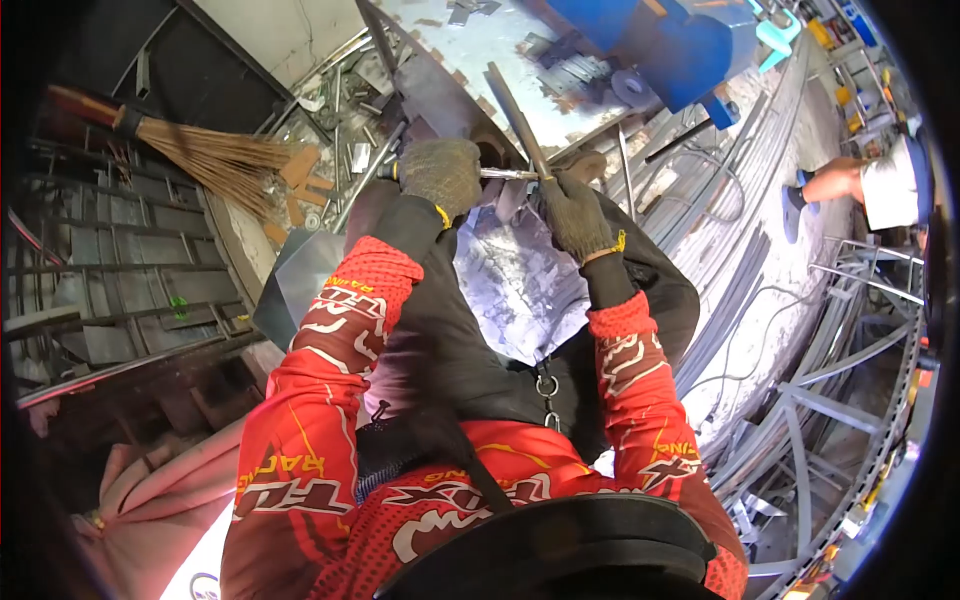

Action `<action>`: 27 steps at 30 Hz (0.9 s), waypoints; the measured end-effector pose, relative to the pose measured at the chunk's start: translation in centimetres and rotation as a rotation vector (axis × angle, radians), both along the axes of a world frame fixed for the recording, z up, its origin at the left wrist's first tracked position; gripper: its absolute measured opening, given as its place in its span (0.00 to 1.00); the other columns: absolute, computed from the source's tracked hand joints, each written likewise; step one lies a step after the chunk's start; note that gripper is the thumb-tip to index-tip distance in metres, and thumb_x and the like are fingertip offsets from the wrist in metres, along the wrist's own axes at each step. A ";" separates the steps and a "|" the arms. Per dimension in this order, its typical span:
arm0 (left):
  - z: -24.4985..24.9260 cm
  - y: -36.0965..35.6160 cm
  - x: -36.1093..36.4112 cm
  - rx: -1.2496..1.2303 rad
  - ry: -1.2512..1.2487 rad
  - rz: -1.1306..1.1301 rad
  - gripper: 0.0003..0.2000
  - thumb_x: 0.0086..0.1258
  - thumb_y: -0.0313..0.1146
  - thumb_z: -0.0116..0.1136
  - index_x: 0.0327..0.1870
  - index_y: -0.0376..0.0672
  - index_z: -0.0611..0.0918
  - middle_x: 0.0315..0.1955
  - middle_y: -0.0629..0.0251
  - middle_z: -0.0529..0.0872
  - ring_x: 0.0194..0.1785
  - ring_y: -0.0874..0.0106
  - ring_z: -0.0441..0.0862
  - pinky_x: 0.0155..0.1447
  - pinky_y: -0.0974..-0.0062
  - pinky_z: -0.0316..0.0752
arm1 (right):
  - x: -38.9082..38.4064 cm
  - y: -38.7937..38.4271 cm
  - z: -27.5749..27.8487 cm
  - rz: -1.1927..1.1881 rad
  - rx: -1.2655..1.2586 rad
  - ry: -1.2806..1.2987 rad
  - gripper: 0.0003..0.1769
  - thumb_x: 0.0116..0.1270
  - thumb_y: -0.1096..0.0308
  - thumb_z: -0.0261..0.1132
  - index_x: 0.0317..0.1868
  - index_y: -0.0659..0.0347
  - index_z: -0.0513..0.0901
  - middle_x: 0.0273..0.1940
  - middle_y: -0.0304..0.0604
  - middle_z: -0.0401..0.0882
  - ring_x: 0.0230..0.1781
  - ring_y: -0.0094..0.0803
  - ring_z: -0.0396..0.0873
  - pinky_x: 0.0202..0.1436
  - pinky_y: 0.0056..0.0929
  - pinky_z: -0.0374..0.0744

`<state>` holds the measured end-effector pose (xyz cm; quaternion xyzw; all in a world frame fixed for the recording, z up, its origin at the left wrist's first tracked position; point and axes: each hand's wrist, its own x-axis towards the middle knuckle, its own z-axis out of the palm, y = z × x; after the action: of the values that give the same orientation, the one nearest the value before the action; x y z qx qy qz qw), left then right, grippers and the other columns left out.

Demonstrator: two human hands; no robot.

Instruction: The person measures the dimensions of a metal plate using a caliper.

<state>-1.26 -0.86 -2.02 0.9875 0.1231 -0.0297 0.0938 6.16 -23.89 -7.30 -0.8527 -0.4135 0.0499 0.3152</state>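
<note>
Both hands wear grey knit gloves with yellow cuff edges. My left hand is wrapped round the handle of a screwdriver-like tool, whose metal shaft points right toward the other hand. My right hand is closed at the lower end of a long grey metal bar, which slants up and left over the edge of a worktable. The shaft's tip meets the bar just above my right fingers. How the two touch is too small to tell.
A straw broom lies at the left by metal racks. Long metal strips cover the floor at right. A blue machine stands on the table. Another person's leg shows at far right.
</note>
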 end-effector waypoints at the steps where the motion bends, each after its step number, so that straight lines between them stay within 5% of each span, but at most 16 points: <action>1: -0.1 0.1 0.0 -0.001 -0.009 0.008 0.11 0.57 0.39 0.66 0.39 0.48 0.91 0.36 0.53 0.91 0.44 0.51 0.90 0.50 0.50 0.82 | -0.5 0.1 0.8 -0.041 0.003 0.143 0.12 0.81 0.66 0.56 0.48 0.69 0.75 0.39 0.63 0.78 0.42 0.55 0.82 0.40 0.47 0.76; 6: -0.3 0.3 0.0 -0.020 0.009 0.049 0.12 0.57 0.38 0.65 0.41 0.47 0.91 0.37 0.54 0.91 0.46 0.51 0.90 0.52 0.51 0.82 | -6.7 -4.7 1.9 -0.365 0.046 0.739 0.12 0.81 0.64 0.57 0.49 0.68 0.76 0.39 0.63 0.78 0.43 0.61 0.80 0.40 0.51 0.76; 10: -0.6 0.3 -0.1 0.018 -0.030 -0.007 0.13 0.58 0.37 0.63 0.42 0.46 0.91 0.40 0.53 0.92 0.49 0.51 0.89 0.54 0.51 0.83 | -8.7 -6.0 0.8 -0.425 0.060 0.627 0.14 0.80 0.62 0.58 0.48 0.67 0.77 0.38 0.64 0.79 0.42 0.62 0.80 0.41 0.53 0.76; 12: -0.4 0.2 0.1 0.031 -0.010 -0.030 0.13 0.59 0.37 0.63 0.43 0.46 0.90 0.41 0.53 0.92 0.50 0.51 0.89 0.54 0.51 0.83 | -5.7 -4.4 -0.1 -0.193 0.121 0.330 0.16 0.79 0.60 0.59 0.47 0.68 0.78 0.38 0.65 0.80 0.42 0.64 0.79 0.42 0.56 0.75; 15: 0.0 0.1 0.2 0.033 0.037 0.000 0.13 0.59 0.37 0.62 0.43 0.48 0.91 0.42 0.53 0.92 0.49 0.49 0.89 0.55 0.50 0.82 | -0.9 -0.1 0.9 -0.224 0.171 0.399 0.18 0.79 0.58 0.58 0.46 0.69 0.77 0.39 0.66 0.79 0.42 0.65 0.79 0.43 0.57 0.75; 17: 0.1 -0.1 0.2 0.051 0.034 0.004 0.13 0.59 0.37 0.62 0.43 0.49 0.91 0.42 0.53 0.92 0.49 0.49 0.89 0.55 0.50 0.82 | 0.3 0.7 0.9 0.026 0.159 0.095 0.22 0.80 0.54 0.56 0.44 0.70 0.77 0.40 0.69 0.79 0.44 0.70 0.77 0.46 0.59 0.74; 24: -0.6 0.1 0.0 0.050 -0.004 0.023 0.13 0.58 0.37 0.63 0.43 0.49 0.91 0.40 0.53 0.91 0.49 0.50 0.89 0.55 0.50 0.82 | -7.6 -5.3 3.5 -0.370 0.104 0.665 0.24 0.79 0.51 0.55 0.45 0.68 0.78 0.41 0.68 0.81 0.45 0.68 0.80 0.49 0.56 0.76; 27: -0.5 0.3 0.3 0.065 0.012 -0.003 0.14 0.57 0.37 0.64 0.45 0.50 0.91 0.42 0.53 0.91 0.50 0.50 0.88 0.56 0.51 0.83 | -7.7 -5.2 2.4 -0.390 0.062 0.638 0.23 0.79 0.51 0.54 0.45 0.67 0.78 0.42 0.68 0.81 0.47 0.67 0.81 0.50 0.55 0.76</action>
<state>-0.91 -0.56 -2.49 0.9901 0.1228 -0.0318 0.0609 -1.55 -29.05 -4.85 -0.8471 -0.1257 0.2397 0.4574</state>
